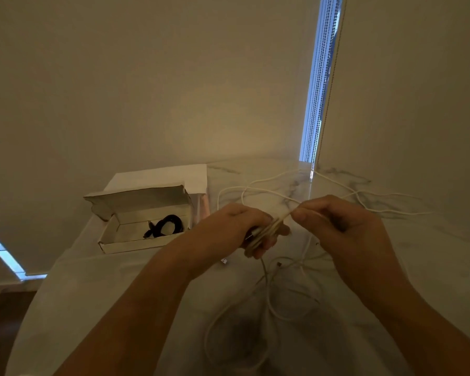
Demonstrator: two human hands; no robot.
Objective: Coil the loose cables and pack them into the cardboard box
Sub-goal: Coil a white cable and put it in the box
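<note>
Left hand (244, 226) clamps the white cable coil (266, 232); right hand (334, 221) pinches its strand. Loose cables (282, 289) at 6 o'clock may snag and tangle.

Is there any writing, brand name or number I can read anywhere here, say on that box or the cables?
No readable text anywhere in this view.
Cardboard box: plain walls and lid, no print visible.
Black cable coiled inside the box: no label visible.
White cable held by the left hand and right hand: no markings; too thin and blurred to tell.
Small plugs on the table: too small to read.
</note>
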